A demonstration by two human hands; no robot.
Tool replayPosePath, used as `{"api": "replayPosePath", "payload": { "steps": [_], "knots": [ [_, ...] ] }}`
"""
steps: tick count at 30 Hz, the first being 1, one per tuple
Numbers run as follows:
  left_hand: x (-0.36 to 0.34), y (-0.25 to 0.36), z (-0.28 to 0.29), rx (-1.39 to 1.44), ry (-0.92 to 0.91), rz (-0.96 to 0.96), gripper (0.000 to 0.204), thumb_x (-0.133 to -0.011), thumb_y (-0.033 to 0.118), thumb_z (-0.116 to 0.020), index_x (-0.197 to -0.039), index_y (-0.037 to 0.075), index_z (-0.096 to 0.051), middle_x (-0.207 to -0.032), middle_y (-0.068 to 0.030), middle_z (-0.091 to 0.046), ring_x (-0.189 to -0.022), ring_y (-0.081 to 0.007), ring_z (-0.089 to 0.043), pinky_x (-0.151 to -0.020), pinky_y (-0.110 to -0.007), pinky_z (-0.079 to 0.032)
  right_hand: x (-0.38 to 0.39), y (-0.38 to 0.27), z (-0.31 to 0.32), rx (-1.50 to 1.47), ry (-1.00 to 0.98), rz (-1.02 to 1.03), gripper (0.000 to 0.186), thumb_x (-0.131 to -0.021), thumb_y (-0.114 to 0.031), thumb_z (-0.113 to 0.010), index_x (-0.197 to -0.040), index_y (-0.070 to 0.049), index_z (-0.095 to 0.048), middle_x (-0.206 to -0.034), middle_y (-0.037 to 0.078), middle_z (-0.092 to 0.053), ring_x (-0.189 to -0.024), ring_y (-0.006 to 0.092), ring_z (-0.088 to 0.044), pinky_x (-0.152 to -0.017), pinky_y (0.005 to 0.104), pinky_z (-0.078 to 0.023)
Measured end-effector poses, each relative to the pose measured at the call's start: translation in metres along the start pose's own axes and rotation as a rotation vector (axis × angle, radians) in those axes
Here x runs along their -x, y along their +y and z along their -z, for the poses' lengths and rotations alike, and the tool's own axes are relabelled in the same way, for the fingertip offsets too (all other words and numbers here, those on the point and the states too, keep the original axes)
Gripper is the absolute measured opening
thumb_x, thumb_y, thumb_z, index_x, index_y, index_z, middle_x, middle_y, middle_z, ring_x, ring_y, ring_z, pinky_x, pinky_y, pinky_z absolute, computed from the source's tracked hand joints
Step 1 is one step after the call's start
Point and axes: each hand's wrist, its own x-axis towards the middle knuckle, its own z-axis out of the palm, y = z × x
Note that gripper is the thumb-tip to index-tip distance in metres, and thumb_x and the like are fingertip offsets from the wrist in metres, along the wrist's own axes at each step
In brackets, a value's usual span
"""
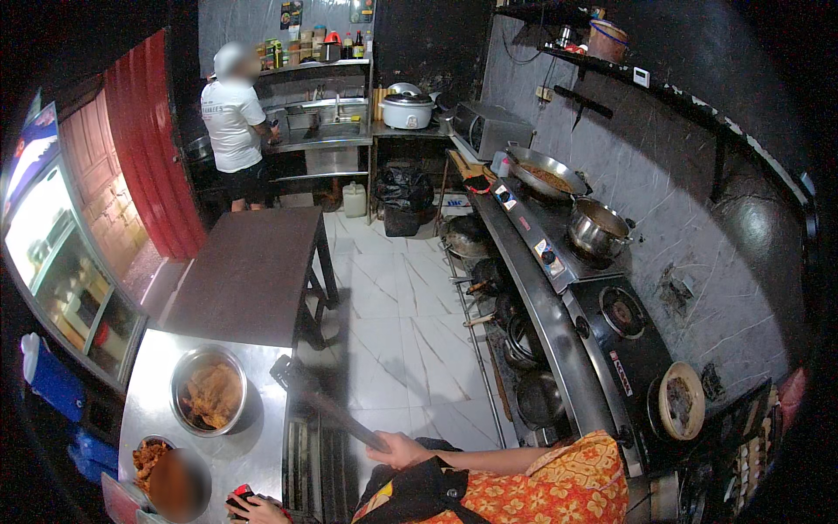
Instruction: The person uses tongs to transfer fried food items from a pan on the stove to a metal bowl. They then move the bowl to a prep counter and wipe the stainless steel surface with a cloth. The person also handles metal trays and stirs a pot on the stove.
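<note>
My right hand (397,450) reaches left from an orange flowered sleeve and is closed on the handle of a long dark flat tool (323,403), whose far end hangs over the corner of the steel counter (262,437). My left hand (253,508), at the bottom edge, holds a small red and black object (241,495). On the counter just left of the tool sits a metal bowl of fried brown food (209,397). A smaller bowl of reddish food (148,454) is nearer me, beside another person's head at the lower left.
A dark table (253,271) stands beyond the counter. Along the right runs a stove with a wok (546,175), a steel pot (598,227), a bare burner (624,310) and a round wooden lid (681,402); pans (524,349) sit on the shelf below. A person in a white shirt (231,122) stands at the far sink.
</note>
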Motion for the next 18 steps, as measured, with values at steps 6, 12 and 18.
{"api": "replayPosePath", "payload": {
  "steps": [6,12,18],
  "knots": [
    [0.0,0.003,0.002,-0.02,0.024,-0.014,0.039,-0.081,0.04,-0.042,-0.114,0.03,-0.058,-0.125,-0.0027,-0.052,-0.109,-0.0317,-0.046,-0.088,-0.057,-0.033,0.001,0.001,0.003,-0.02,-0.018,0.006,0.037,-0.084,-0.035,-0.059,-0.099,-0.001,-0.055,-0.078,0.013,-0.062,-0.072,0.0223,-0.062,-0.066,0.0342,-0.046],
    [0.001,0.0,-0.004,0.007,0.026,-0.007,0.038,-0.08,0.04,-0.042,-0.112,0.029,-0.059,-0.123,-0.0024,-0.052,-0.108,-0.0314,-0.047,-0.087,-0.056,-0.033,0.003,-0.003,0.01,-0.052,-0.032,-0.045,0.035,-0.084,-0.033,-0.059,-0.1,-0.002,-0.055,-0.078,0.009,-0.063,-0.07,0.0146,-0.06,-0.065,0.0304,-0.047],
    [0.0,0.01,0.0,0.053,0.015,-0.028,0.038,-0.081,0.04,-0.043,-0.113,0.028,-0.059,-0.123,-0.0036,-0.052,-0.108,-0.0314,-0.046,-0.088,-0.057,-0.033,0.008,-0.002,0.014,-0.046,0.044,0.012,0.035,-0.085,-0.032,-0.06,-0.1,-0.001,-0.055,-0.077,0.009,-0.063,-0.069,0.0129,-0.058,-0.065,0.0298,-0.046]
  ]
}}
